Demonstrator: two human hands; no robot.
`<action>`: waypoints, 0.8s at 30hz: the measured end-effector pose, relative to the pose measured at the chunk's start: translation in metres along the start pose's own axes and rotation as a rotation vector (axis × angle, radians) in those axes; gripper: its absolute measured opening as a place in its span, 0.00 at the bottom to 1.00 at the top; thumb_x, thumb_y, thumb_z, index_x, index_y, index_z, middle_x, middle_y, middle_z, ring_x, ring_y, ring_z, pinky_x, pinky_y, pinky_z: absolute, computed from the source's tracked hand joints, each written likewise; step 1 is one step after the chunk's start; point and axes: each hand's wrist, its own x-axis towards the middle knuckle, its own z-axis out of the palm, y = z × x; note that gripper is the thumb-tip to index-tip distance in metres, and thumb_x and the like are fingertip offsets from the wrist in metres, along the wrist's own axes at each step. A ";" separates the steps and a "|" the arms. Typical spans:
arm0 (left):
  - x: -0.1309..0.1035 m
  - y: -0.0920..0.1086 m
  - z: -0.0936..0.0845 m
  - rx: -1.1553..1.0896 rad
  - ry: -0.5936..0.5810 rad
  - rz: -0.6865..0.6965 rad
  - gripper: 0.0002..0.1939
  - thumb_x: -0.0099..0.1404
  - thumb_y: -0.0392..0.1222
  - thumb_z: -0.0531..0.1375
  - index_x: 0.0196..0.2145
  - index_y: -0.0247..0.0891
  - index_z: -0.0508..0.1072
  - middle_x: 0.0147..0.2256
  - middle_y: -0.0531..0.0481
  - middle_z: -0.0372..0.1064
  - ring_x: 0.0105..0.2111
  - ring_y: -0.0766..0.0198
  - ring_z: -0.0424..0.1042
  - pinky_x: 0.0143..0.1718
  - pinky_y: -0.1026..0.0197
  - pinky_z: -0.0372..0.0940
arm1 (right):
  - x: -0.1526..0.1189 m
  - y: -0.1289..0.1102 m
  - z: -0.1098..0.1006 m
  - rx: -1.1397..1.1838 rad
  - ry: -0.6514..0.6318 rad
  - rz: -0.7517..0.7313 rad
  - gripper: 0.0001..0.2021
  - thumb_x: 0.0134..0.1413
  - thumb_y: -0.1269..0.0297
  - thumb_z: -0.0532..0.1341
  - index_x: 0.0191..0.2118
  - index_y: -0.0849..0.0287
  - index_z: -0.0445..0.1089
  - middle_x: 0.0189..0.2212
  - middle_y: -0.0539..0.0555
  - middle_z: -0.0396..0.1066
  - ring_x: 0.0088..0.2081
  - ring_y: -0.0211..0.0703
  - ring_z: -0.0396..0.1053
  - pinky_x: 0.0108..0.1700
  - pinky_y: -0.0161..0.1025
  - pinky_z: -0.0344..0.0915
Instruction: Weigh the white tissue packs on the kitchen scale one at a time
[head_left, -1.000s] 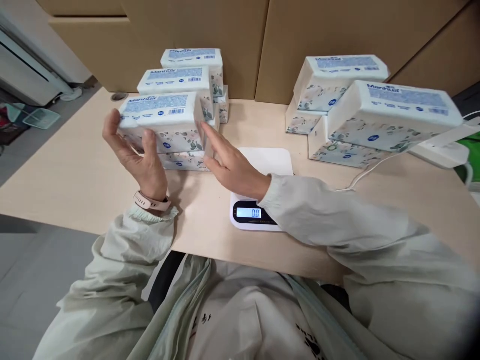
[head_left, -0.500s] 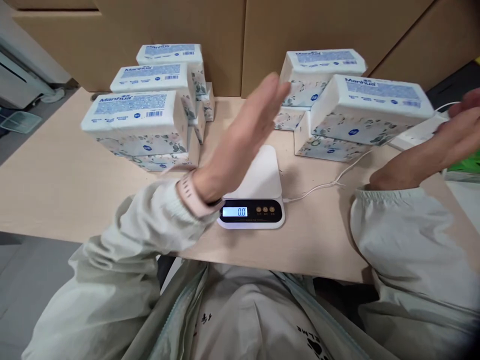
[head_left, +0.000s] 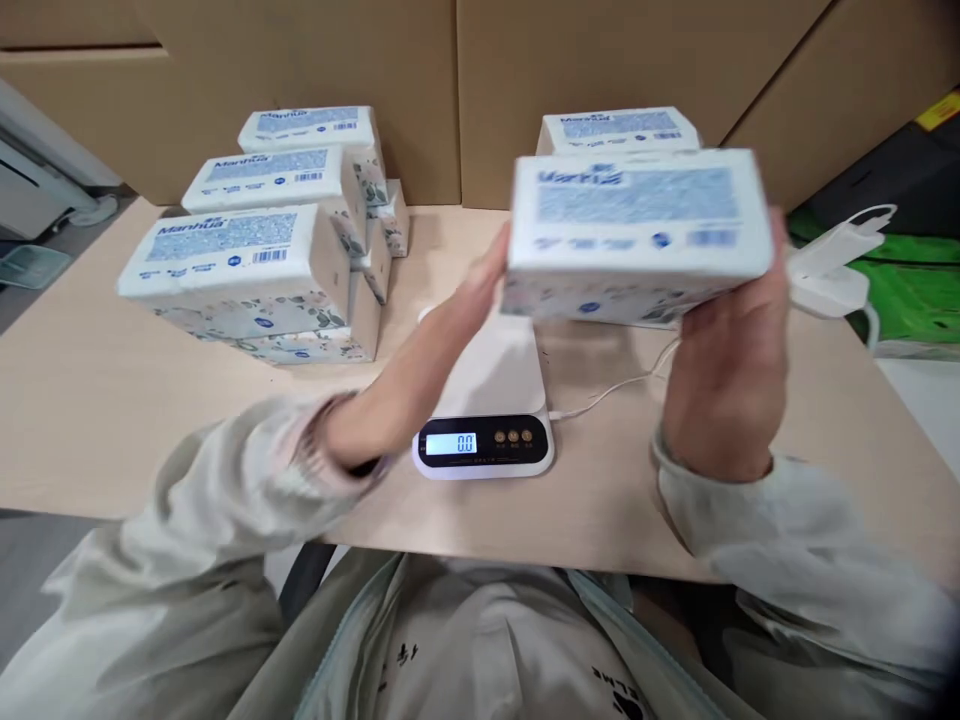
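Between my two hands I hold a white Manhua tissue pack (head_left: 641,215) up off the table, slightly blurred by motion. My left hand (head_left: 431,355) presses its left end with the fingertips. My right hand (head_left: 731,385) grips the right end, its fingers partly hidden behind the pack. Below and to the left of the pack, a white digital scale (head_left: 499,375) lies on the table with nothing on its plate. Its lit display (head_left: 451,444) reads 0.0. Behind the held pack another tissue pack (head_left: 619,128) shows its top; what stands under it is mostly hidden.
At the left stand stacked tissue packs (head_left: 232,260), two high, in several rows. A white cable (head_left: 600,398) runs from the scale toward the right. Cardboard boxes (head_left: 300,50) wall off the back. A white device (head_left: 832,275) and a green bag (head_left: 915,290) are at the right.
My hands have closed on the front right stack's top pack, lifting it and bringing it left toward the scale. The view has shifted slightly to the right.
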 end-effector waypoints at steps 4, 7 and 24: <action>-0.081 0.033 -0.019 0.163 0.082 -0.239 0.37 0.80 0.71 0.43 0.77 0.57 0.57 0.78 0.67 0.43 0.81 0.49 0.31 0.84 0.41 0.31 | -0.042 -0.016 0.027 0.000 -0.326 0.210 0.35 0.74 0.40 0.54 0.79 0.33 0.44 0.81 0.36 0.43 0.83 0.50 0.39 0.84 0.56 0.45; -0.109 0.030 -0.018 0.219 0.144 -0.264 0.39 0.80 0.71 0.40 0.79 0.52 0.53 0.79 0.63 0.42 0.81 0.47 0.35 0.84 0.41 0.36 | -0.060 -0.019 0.036 0.062 -0.422 0.277 0.34 0.77 0.48 0.53 0.80 0.32 0.40 0.81 0.34 0.43 0.83 0.48 0.40 0.84 0.54 0.43; -0.113 -0.028 -0.022 0.042 0.352 -0.201 0.30 0.82 0.64 0.46 0.75 0.59 0.61 0.77 0.60 0.52 0.80 0.45 0.44 0.82 0.33 0.41 | -0.072 -0.006 0.026 0.046 -0.129 0.225 0.23 0.76 0.53 0.54 0.71 0.42 0.67 0.71 0.47 0.69 0.73 0.51 0.65 0.77 0.58 0.62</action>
